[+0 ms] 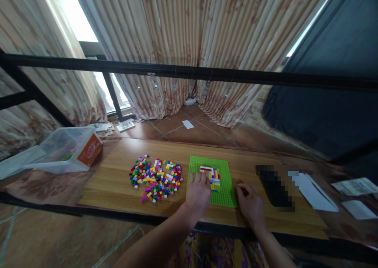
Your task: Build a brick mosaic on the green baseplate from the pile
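Note:
A green studded baseplate (227,181) lies on the wooden board, with a small build of toy bricks (215,177) in white, red, yellow, pink and blue near its middle. My left hand (198,193) rests over the left part of that build, fingers bent and close together. Its fingertips touch or hover over the bricks, and whatever they grip is hidden. Just off the plate's right edge, my right hand (250,205) lies with curled fingers, thumb near the forefinger; I cannot make out anything inside it. Left of the plate spreads a pile of loose toy bricks (159,177) in many colours.
A clear plastic tub (63,152) with an orange label lies at the left. On the right are a pixelated black object (274,187) and white papers (315,193). A dark metal rail (177,69) crosses beyond the wooden board (109,181), before curtains (165,32).

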`<state>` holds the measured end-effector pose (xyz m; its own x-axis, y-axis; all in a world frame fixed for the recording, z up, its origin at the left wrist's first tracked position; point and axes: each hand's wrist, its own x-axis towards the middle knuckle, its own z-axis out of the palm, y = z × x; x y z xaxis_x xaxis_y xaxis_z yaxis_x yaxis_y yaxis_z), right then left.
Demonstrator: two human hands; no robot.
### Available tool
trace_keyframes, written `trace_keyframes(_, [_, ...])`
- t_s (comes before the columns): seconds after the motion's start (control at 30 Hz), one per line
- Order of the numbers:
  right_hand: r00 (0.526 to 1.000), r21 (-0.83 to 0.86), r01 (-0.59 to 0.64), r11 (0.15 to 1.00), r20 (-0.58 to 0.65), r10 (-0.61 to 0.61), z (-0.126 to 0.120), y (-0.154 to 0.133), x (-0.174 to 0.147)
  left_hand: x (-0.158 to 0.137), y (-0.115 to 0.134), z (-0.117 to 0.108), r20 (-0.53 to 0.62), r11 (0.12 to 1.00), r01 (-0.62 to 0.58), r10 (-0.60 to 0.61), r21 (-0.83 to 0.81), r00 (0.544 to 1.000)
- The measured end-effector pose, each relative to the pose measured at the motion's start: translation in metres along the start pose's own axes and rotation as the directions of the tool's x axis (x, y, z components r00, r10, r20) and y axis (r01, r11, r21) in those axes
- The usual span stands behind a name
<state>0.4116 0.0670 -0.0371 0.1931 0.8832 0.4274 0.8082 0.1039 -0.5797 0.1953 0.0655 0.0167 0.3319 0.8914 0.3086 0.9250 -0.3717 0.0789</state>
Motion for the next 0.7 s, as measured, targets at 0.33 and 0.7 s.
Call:
trace_keyframes(0.33, [0.999,-0.036,0.034,0.999,-0.01,-0.034,-0.001,0.002,-0.001,-0.056,-0.019,-0.026,-0.097,0.956,0.173,-0.2,-0.235,0.975])
trace_keyframes(0.7, [0.999,-0.082,0.033,0.996,0.004,-0.032,-0.003,0.006,-0.002,-0.168,-0.087,-0.038,-0.241,0.86,0.447,-0.501,-0.245,0.831])
